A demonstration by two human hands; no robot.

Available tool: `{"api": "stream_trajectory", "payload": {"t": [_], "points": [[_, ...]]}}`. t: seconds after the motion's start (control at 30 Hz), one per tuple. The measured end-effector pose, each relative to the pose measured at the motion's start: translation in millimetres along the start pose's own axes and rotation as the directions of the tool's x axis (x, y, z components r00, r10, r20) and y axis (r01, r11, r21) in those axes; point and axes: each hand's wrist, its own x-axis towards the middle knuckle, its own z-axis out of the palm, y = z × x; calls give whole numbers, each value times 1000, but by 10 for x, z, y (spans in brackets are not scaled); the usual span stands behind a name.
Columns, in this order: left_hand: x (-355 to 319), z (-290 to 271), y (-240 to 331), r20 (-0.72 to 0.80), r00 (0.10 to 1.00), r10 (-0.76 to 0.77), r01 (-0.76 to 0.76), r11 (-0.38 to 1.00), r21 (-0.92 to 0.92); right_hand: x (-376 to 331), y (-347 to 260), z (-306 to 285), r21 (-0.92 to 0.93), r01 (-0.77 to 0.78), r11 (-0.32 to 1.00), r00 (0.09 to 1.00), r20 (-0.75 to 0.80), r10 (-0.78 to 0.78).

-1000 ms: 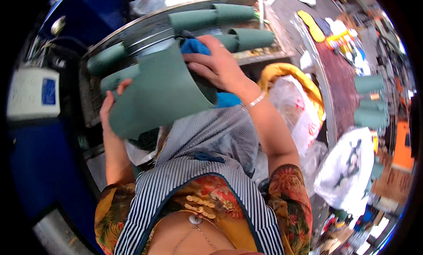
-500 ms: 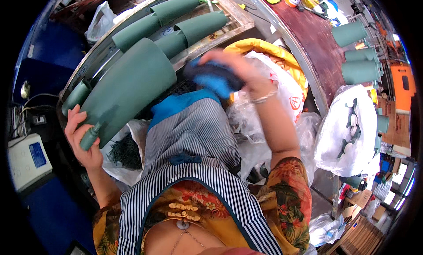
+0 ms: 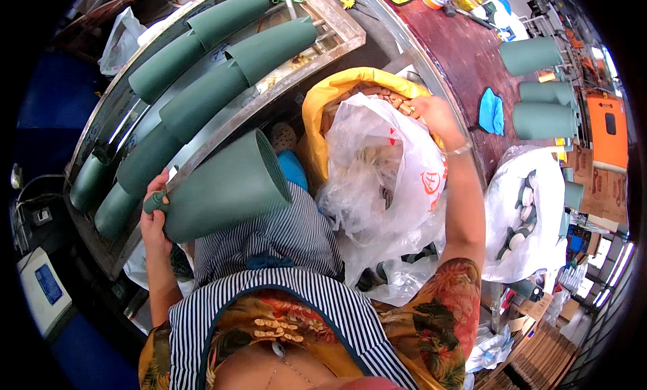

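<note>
My left hand (image 3: pixel 155 211) is clenched around the narrow end of a large dark green plastic cone (image 3: pixel 226 188), holding it on its side across my lap with the wide open mouth turned toward my right. Just beyond that hand, more green cones (image 3: pixel 222 73) of the same kind lie nested in rows on a slanted metal-framed rack (image 3: pixel 337 36). My right hand (image 3: pixel 431 114) reaches out well apart from the left, its fingers curled at the mouth of a yellow sack (image 3: pixel 337 87) that sits behind a crumpled clear plastic bag (image 3: pixel 384 181); whether it grips anything there I cannot tell. Past my right hand, on the dark red tabletop (image 3: pixel 465 60), lies a folded blue cloth (image 3: pixel 491 111), and further off stand upright green cones (image 3: pixel 539 87). Under my right forearm rests another white plastic bag (image 3: pixel 532 215) holding dark and pale pieces.
</note>
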Motion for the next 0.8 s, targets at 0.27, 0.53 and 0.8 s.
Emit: {"api": "stream_trajectory", "payload": {"t": [0.27, 0.53, 0.8], "points": [[101, -6, -37, 99, 994, -41, 38, 999, 36, 880, 1228, 1654, -246, -362, 899, 864, 273, 423], [27, 49, 143, 123, 988, -93, 79, 990, 116, 558, 646, 1149, -153, -153, 976, 929, 315, 196], [-118, 76, 101, 258, 961, 97, -101, 995, 1, -876, -1095, -410, 96, 54, 994, 867, -498, 1]]}}
